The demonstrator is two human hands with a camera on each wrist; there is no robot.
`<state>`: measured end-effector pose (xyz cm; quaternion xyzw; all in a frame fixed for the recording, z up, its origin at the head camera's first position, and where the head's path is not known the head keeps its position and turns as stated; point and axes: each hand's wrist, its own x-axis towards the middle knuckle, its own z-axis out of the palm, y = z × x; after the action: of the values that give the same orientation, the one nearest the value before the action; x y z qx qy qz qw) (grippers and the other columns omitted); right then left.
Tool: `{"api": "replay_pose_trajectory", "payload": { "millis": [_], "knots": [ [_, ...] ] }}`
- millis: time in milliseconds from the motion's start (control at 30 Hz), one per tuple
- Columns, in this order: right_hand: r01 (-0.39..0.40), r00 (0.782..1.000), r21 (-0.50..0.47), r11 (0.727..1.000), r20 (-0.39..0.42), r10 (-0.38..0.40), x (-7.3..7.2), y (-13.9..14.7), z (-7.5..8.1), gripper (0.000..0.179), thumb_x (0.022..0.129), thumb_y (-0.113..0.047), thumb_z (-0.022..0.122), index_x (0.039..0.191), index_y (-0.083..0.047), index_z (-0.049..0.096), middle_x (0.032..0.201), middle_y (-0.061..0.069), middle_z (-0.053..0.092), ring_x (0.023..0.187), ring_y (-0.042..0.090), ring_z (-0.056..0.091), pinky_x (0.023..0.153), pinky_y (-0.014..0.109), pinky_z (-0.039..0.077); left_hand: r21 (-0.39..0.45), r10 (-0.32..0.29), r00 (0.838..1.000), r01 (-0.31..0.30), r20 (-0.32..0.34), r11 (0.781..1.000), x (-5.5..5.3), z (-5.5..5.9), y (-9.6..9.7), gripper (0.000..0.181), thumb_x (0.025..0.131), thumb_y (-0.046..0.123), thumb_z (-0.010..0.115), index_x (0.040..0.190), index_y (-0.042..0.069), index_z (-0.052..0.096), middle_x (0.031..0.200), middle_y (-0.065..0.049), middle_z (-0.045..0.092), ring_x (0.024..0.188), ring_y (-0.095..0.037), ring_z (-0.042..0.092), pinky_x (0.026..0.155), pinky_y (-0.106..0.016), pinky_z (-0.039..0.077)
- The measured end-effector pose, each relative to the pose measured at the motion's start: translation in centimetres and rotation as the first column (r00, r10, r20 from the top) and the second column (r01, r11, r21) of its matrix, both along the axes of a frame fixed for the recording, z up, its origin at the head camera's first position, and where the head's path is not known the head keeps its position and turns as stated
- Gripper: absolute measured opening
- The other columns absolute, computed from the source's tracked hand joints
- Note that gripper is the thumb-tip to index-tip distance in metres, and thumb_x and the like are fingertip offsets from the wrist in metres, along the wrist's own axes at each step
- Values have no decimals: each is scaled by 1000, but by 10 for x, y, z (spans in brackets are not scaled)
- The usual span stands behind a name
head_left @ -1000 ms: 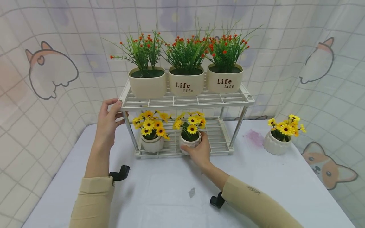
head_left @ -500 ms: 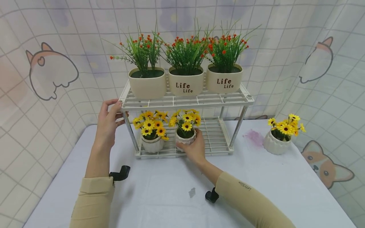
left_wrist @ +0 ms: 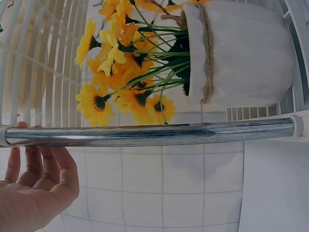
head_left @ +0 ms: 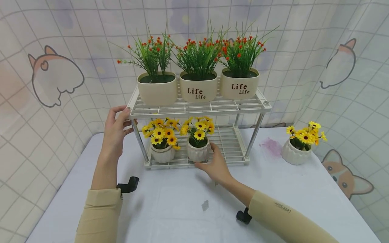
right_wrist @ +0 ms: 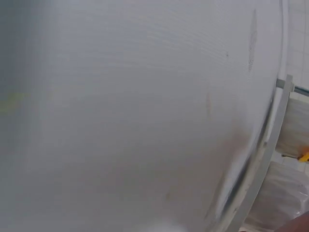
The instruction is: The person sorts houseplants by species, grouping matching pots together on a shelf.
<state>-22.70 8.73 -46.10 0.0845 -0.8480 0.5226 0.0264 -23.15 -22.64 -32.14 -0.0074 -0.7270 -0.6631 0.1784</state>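
Note:
My left hand grips the top left corner of the white two-tier rack, its thumb at the edge and its fingers behind the post. In the left wrist view those fingers curl by the chrome post. My right hand is spread beside the middle flowerpot, a white pot of yellow daisies on the lower tier; a small gap shows between fingers and pot. To its left stands another daisy pot, twine round its rim in the left wrist view. Only a sliver of the right hand shows in the right wrist view.
Three cream planters, left, middle and right, with red-flowered plants stand on the upper tier. A third daisy pot stands on the white tablecloth at the right. Patterned curtains surround the table.
My right hand slid the middle daisy pot left along the lower tier, then let go and drew back slightly to the right. The left hand stayed on the rack corner.

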Motion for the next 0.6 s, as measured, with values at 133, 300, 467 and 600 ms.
{"api": "replay_pose_trajectory", "payload": {
  "millis": [133, 300, 467, 600],
  "knots": [
    [-17, 999, 23, 1000, 50, 16, 13, 15, 6, 98, 84, -29, 87, 157, -1, 28, 158, 23, 36, 144, 42, 36, 111, 58, 35, 12, -3, 1000, 3, 8, 1000, 1, 1, -1, 39, 107, 44, 52, 138, 21, 47, 111, -2, 64, 102, -20, 61, 91, -36, 44],
    [-27, 996, 19, 999, 82, 25, 27, 32, 10, 91, 85, -27, 86, 154, -2, 33, 157, 20, 38, 144, 37, 36, 112, 54, 36, 20, -7, 1000, 7, 2, 1000, 0, 1, -2, 37, 107, 43, 52, 137, 22, 48, 107, -2, 64, 102, -20, 61, 91, -36, 44],
    [-28, 994, -5, 1000, 103, 29, 38, 53, 10, 84, 87, -25, 85, 151, 0, 36, 154, 19, 41, 143, 36, 37, 113, 52, 36, 11, -2, 1000, 2, 6, 1000, 0, 1, -1, 38, 107, 44, 52, 138, 22, 48, 107, -1, 65, 102, -20, 61, 91, -36, 43],
    [-21, 995, -4, 1000, 96, 21, 44, 75, 8, 77, 89, -26, 83, 147, 1, 39, 150, 21, 44, 140, 38, 38, 111, 53, 37, 14, -6, 1000, 5, 4, 1000, -1, 1, 0, 39, 107, 44, 52, 138, 21, 47, 109, -2, 64, 102, -20, 61, 91, -36, 44]
  ]
}}
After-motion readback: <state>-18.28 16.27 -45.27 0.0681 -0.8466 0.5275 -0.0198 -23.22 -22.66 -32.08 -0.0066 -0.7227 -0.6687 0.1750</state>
